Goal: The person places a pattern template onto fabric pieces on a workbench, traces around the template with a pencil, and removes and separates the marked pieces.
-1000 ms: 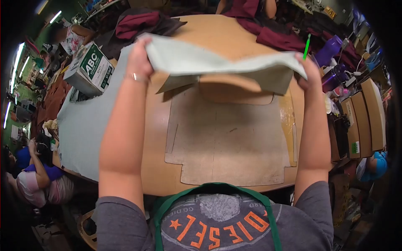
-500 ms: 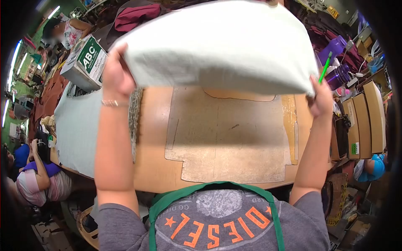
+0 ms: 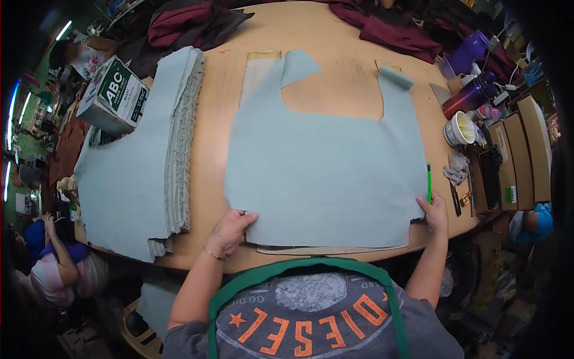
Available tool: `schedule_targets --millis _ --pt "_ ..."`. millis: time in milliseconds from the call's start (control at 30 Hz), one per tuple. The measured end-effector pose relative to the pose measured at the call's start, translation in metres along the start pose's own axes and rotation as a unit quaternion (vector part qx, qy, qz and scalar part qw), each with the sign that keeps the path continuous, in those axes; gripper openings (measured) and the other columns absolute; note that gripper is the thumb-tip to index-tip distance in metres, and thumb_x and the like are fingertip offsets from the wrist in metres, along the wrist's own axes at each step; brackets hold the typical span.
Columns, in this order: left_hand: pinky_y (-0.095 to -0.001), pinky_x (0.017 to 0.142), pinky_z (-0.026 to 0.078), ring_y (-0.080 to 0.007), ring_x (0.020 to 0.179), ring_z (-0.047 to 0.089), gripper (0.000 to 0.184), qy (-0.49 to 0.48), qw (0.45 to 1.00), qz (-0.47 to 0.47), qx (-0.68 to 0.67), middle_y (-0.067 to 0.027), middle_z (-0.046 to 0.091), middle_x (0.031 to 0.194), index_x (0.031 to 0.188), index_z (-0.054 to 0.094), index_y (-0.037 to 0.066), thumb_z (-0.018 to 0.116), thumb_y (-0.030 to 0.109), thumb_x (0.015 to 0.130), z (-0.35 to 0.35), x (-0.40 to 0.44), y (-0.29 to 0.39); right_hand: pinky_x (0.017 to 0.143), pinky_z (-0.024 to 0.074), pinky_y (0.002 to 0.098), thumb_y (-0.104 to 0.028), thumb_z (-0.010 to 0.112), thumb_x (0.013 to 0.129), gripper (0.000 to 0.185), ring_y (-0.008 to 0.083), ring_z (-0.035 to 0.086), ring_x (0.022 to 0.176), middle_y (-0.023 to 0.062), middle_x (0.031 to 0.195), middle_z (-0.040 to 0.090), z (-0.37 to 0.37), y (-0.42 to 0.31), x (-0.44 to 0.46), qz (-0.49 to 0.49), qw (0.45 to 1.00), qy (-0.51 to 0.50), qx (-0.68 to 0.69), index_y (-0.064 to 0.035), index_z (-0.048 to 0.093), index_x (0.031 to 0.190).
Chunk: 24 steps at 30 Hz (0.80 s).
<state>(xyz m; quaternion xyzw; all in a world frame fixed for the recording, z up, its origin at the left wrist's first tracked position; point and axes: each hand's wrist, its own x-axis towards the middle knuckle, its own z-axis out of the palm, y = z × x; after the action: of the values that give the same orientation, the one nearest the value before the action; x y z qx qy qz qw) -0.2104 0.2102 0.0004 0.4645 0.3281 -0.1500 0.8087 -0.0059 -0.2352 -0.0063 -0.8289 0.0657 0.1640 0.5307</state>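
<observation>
A light blue-grey fabric piece [image 3: 326, 173] lies spread over a flat pattern board [image 3: 335, 250], whose front edge shows beneath it. At the fabric's lower left corner, my left hand [image 3: 232, 232] pinches the edge between thumb and fingers. My right hand [image 3: 434, 212] grips the lower right edge, with a green pencil [image 3: 429, 182] sticking up from it. Both upper arms of the fabric are folded over at their tips. To the left lies a thick stack of similar fabric [image 3: 137, 173], with an ABC can [image 3: 115, 96] standing on its upper part.
Maroon cloth [image 3: 397, 36] lies at the table's far side. Along the right are a metallic bottle [image 3: 469, 96], a white tub [image 3: 460, 129], a black pen [image 3: 455, 198] and cardboard boxes [image 3: 519, 155]. Other people sit at the left, one near a purple cloth [image 3: 75, 250].
The fabric, raised and billowing before, now lies flat over the board. Both my hands have come down and toward my body, still holding its edges.
</observation>
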Motion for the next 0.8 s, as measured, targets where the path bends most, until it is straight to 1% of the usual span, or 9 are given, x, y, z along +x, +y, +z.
schedule_targets --millis 67,133,200,233,333,467,600,700,800 --pt "-0.0312 0.077 0.048 -0.0157 0.088 0.060 0.032 0.045 0.992 -0.057 0.103 -0.0087 0.061 0.100 0.114 0.047 0.001 0.053 0.017 0.088 0.000 -0.014 0.019 0.059 0.0448 0.0328 -0.012 0.065 0.076 0.025 0.0238 0.058 0.065 0.0116 0.073 0.061 -0.003 -0.004 0.002 -0.052 0.977 0.062 -0.196 0.0017 0.053 0.094" --pt "-0.0282 0.069 0.050 -0.0162 0.083 0.061 0.040 0.012 0.999 0.012 0.049 -0.0059 0.061 0.098 0.114 0.048 0.005 0.044 0.037 0.090 -0.007 -0.009 0.031 0.060 0.0434 0.0374 -0.014 0.065 0.076 0.027 0.0319 0.056 0.064 0.0154 0.072 0.059 0.001 -0.023 -0.004 -0.087 0.893 0.145 -0.417 0.0028 0.052 0.092" --pt "-0.0274 0.069 0.050 -0.0162 0.080 0.062 0.050 0.003 0.998 0.036 -0.059 -0.0057 0.061 0.096 0.115 0.047 0.005 0.038 0.048 0.090 -0.018 0.010 0.051 0.061 0.0421 0.0400 -0.017 0.065 0.076 0.028 0.0365 0.053 0.066 0.0173 0.071 0.056 0.014 -0.029 0.002 -0.215 0.844 0.288 -0.399 0.0021 0.053 0.091" --pt "-0.0271 0.069 0.050 -0.0159 0.080 0.061 0.056 0.002 0.999 0.037 -0.038 -0.0061 0.061 0.096 0.116 0.046 0.005 0.033 0.052 0.090 -0.019 0.020 0.064 0.061 0.0415 0.0413 -0.019 0.065 0.077 0.028 0.0389 0.052 0.068 0.0182 0.071 0.055 0.022 -0.034 0.005 -0.274 0.807 0.357 -0.383 0.0017 0.053 0.091" --pt "-0.0274 0.072 0.048 -0.0144 0.083 0.060 0.060 -0.017 0.998 0.048 0.033 -0.0070 0.060 0.101 0.120 0.043 0.006 0.031 0.056 0.089 -0.014 0.060 0.109 0.062 0.0413 0.0414 -0.021 0.065 0.077 0.027 0.0365 0.052 0.072 0.0161 0.071 0.055 0.068 -0.067 0.006 -0.174 0.898 0.270 -0.300 -0.0001 0.053 0.089" --pt "-0.0282 0.077 0.045 -0.0144 0.087 0.056 0.054 0.079 0.990 0.086 0.075 -0.0057 0.058 0.104 0.122 0.042 0.010 0.039 0.052 0.088 0.015 0.118 0.160 0.059 0.0404 0.0412 -0.011 0.064 0.072 0.016 0.0310 0.049 0.066 0.0127 0.066 0.052 0.144 -0.072 0.007 -0.414 0.847 0.132 -0.306 -0.0028 0.052 0.079" --pt "-0.0310 0.082 0.044 -0.0169 0.091 0.056 0.043 0.007 0.984 0.176 0.012 -0.0056 0.058 0.106 0.119 0.049 0.010 0.053 0.038 0.087 0.022 0.185 0.206 0.056 0.0399 0.0379 -0.006 0.063 0.069 0.013 0.0267 0.046 0.061 0.0086 0.063 0.049 0.163 -0.061 0.013 -0.466 0.829 0.093 -0.294 -0.0066 0.050 0.074" --pt "-0.0316 0.083 0.045 -0.0166 0.092 0.056 0.034 -0.040 0.982 0.178 0.052 -0.0063 0.060 0.106 0.114 0.056 0.009 0.061 0.022 0.083 0.041 0.205 0.237 0.055 0.0401 0.0349 -0.006 0.062 0.069 0.013 0.0246 0.045 0.060 0.0072 0.062 0.048 0.159 -0.062 0.011 -0.462 0.832 0.100 -0.292 -0.0076 0.049 0.071" --pt "-0.0280 0.077 0.047 -0.0141 0.087 0.058 0.031 0.030 0.950 0.267 0.162 -0.0064 0.061 0.104 0.110 0.060 0.007 0.061 0.010 0.079 0.054 0.221 0.257 0.054 0.0403 0.0333 -0.006 0.062 0.070 0.013 0.0238 0.045 0.059 0.0071 0.061 0.047 0.159 -0.063 0.012 -0.454 0.837 0.103 -0.287 -0.0075 0.049 0.068"
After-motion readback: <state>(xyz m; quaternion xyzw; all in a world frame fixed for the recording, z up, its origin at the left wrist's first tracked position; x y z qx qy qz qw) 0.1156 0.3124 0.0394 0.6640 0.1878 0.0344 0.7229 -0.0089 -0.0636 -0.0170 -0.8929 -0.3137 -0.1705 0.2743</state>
